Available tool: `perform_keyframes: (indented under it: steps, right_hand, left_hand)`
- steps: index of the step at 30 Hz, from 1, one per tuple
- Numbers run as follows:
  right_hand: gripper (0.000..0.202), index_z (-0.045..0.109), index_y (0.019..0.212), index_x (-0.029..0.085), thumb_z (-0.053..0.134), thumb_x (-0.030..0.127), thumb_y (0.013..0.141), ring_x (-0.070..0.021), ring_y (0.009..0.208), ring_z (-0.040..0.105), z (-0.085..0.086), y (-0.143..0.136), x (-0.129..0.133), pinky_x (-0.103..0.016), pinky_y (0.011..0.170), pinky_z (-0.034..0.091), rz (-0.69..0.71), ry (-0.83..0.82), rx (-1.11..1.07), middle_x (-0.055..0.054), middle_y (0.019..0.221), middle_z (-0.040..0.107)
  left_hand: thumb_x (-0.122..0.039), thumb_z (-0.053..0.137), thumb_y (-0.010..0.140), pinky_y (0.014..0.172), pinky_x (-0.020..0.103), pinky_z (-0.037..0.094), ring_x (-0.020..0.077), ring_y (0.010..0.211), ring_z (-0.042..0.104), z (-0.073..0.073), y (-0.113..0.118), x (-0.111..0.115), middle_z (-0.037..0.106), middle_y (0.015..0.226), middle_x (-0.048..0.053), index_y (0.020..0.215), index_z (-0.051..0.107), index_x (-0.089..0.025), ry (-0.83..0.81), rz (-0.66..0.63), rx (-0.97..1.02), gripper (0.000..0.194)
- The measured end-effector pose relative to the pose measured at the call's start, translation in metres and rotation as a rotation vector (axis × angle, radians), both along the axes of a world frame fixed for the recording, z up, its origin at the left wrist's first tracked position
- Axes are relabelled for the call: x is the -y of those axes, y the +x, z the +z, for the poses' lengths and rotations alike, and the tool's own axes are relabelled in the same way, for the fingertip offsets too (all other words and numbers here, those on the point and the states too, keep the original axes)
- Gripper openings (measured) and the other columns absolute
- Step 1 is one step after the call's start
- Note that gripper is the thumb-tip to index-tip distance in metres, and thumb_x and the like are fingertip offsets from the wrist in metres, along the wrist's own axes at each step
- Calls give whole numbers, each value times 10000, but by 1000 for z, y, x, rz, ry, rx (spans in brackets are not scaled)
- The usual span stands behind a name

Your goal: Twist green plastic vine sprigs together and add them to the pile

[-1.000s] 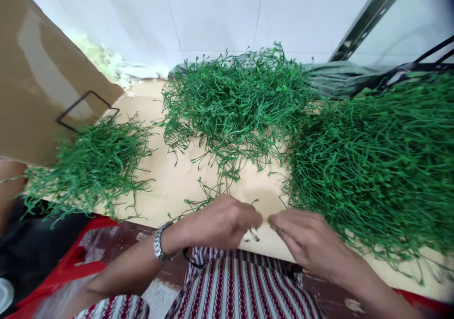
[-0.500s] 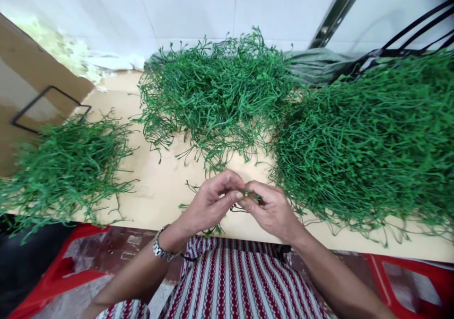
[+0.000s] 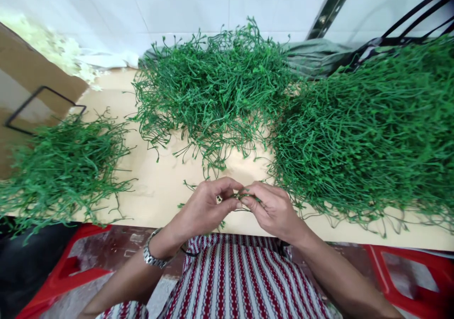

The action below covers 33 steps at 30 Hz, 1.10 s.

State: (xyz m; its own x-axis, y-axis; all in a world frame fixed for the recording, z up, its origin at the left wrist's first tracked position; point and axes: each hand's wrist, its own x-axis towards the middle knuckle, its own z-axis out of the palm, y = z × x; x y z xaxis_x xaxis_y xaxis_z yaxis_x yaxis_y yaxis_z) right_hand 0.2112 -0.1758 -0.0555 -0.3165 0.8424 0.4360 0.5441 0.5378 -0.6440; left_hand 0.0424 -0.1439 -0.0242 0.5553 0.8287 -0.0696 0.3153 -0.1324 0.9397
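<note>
My left hand and my right hand meet above the table's front edge, fingertips nearly touching. Between them runs a thin green artificial stem, pinched by thumb and fingers on both sides. Part of it is hidden behind my fingers. Just beyond my hands lies a loose heap of green stems with small budded tips. A larger, denser pile of green stems spreads close to my right hand. Off to the left sits a smaller pile of green stems.
The pale tabletop runs along a white tiled wall. A cardboard box with a black wire frame stands at left, pale yellow flowers behind it. Red stools flank me below the table.
My fingertips have shifted slightly on the stem, and more of it shows between them. The whole view has moved a little; the piles look the same.
</note>
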Motion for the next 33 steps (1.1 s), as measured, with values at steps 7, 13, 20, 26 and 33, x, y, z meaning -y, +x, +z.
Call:
perform_keyframes:
  steps: [7, 13, 20, 26, 33]
  right_hand:
    - [149, 548, 746, 141, 441, 97, 840, -147, 620, 477, -3, 0, 2, -265, 595, 359, -54, 247, 304, -43, 639, 549]
    - [140, 541, 773, 145, 428, 107, 848, -138, 595, 468, -3, 2, 2, -258, 569, 347, -35, 221, 257, -29, 616, 522]
    - [118, 514, 802, 168, 421, 168, 874, -104, 574, 492, 0, -4, 5, -213, 557, 367, -41, 15, -31, -6, 651, 547]
    - [141, 494, 753, 161, 420, 172, 873, -86, 552, 441, 1, 3, 4, -199, 530, 323, 75, -92, -74, 17, 610, 474]
    - [203, 404, 619, 166, 436, 131, 817, -80, 515, 344, 5, 10, -2, -217, 513, 259, 267, -150, -21, 39, 553, 355]
  left_hand:
    - [-92, 467, 786, 562, 225, 354, 108, 594, 501, 5, 3, 5, 553, 614, 7, 677, 559, -131, 348, -39, -325, 149]
    - [-66, 444, 783, 619, 237, 373, 125, 673, 489, 6, 4, 5, 507, 670, 16, 683, 513, -139, 368, -39, -210, 141]
    - [-215, 534, 805, 696, 262, 401, 138, 763, 501, -3, 3, 5, 536, 796, 30, 839, 486, -152, 244, -68, -14, 86]
    - [-111, 510, 786, 627, 230, 376, 105, 666, 493, -1, 1, 2, 547, 705, -4, 767, 518, -148, 222, -144, -118, 42]
    - [-51, 487, 717, 527, 202, 322, 75, 546, 428, 6, 4, -1, 474, 570, -37, 620, 483, -140, 196, -275, -177, 132]
